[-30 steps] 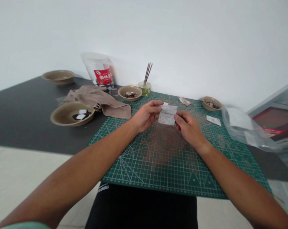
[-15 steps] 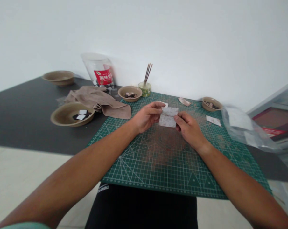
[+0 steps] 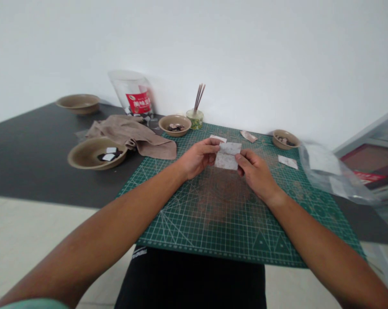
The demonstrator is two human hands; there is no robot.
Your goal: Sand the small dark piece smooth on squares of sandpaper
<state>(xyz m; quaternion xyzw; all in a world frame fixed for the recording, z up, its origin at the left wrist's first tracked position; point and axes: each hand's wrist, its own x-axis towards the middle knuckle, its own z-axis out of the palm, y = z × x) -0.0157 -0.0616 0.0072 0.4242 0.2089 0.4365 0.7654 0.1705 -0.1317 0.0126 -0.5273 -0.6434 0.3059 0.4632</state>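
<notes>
A creased, greyish-white square sheet, paper or thin cloth with faint smudges, is held up above the green cutting mat. My left hand pinches its left edge, thumb and index finger near the upper corner. On the right edge, my right hand grips it with the thumb in front and fingers curled behind. A fold line runs across the sheet. Behind my left fingers a white piece lies on the mat, partly hidden. Reddish-brown dust stains the mat below the sheet.
Left are a bowl with black and white pieces, a brown cloth, another bowl and a clear tub. Behind stand a small bowl and a stick holder. Right are a bowl, a stained sheet and a plastic bag.
The sheet has shifted very slightly up and to the right between my hands. Both hands keep hold of it; the surrounding things stay put.
</notes>
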